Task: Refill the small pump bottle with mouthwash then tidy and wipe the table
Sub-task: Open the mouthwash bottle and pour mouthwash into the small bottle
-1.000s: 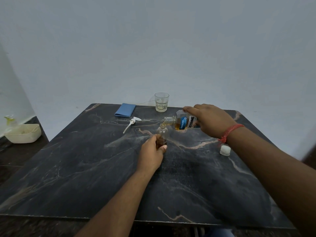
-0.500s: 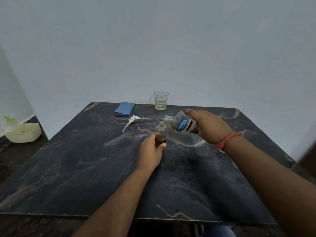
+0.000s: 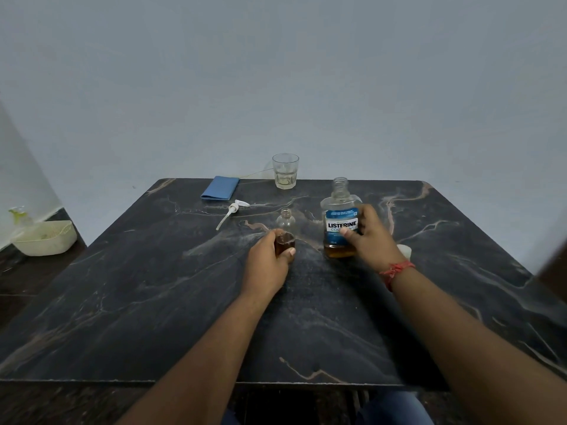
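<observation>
Head view: left hand [image 3: 267, 261] grips small pump bottle [image 3: 285, 233], steadying it; right hand [image 3: 366, 237] wrapped round upright mouthwash bottle [image 3: 340, 222], uncapped, pour apparently finished

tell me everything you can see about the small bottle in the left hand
The small pump bottle is clear, glass or plastic, with rounded shoulders and a short threaded neck. It stands upright on the dark marble table, uncapped, its pump off. Amber liquid fills only its lower part. The left hand grips its base, thumb in front. It stands apart from the mouthwash bottle.
</observation>
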